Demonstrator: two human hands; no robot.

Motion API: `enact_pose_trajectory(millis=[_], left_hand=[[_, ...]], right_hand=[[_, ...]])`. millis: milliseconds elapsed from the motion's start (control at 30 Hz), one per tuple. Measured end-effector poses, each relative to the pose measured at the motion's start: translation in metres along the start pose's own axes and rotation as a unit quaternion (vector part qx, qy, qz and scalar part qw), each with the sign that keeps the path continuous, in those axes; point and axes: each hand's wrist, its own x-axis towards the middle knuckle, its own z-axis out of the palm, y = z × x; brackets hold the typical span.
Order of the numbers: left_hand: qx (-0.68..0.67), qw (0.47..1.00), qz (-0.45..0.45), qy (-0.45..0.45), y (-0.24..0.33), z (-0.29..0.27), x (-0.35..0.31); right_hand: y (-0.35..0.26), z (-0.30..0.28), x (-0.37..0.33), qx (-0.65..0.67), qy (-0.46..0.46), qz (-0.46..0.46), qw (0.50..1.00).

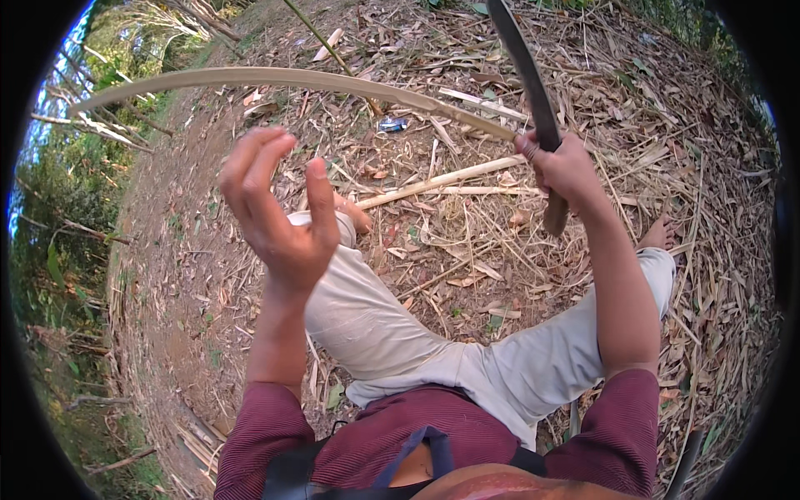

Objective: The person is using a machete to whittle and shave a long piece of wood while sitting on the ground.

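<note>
Pale and woody, a long thin strip arcs across the upper part of the frame, from the upper left to the right hand, right of centre. That hand is closed around the handle of a dark-bladed knife, with the strip's near end caught at its thumb side. The blade points to the top edge of the frame. Left of centre, below the strip and apart from it, the left hand is spread, its fingers slightly curved and the thumb well away from them. Mid-frame, a light-coloured stick lies on the ground between two bare feet, and a small blue packet lies above it. Pale trousers fill the lower middle; dry leaves cover the right side.
</note>
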Motion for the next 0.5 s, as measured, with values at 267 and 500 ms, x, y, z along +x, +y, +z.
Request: enact_pose_trajectory(millis=[267, 500], left_hand=[[-0.021, 0.876, -0.034, -0.480, -0.028, -0.035, 0.047], [-0.414, 0.557, -0.474, -0.543, -0.001, 0.001, -0.005]], right_hand=[[-0.004, -0.046, 0.016, -0.134, 0.042, -0.117, 0.983], [0.000, -0.012, 0.013, -0.218, 0.238, -0.278, 0.905]])
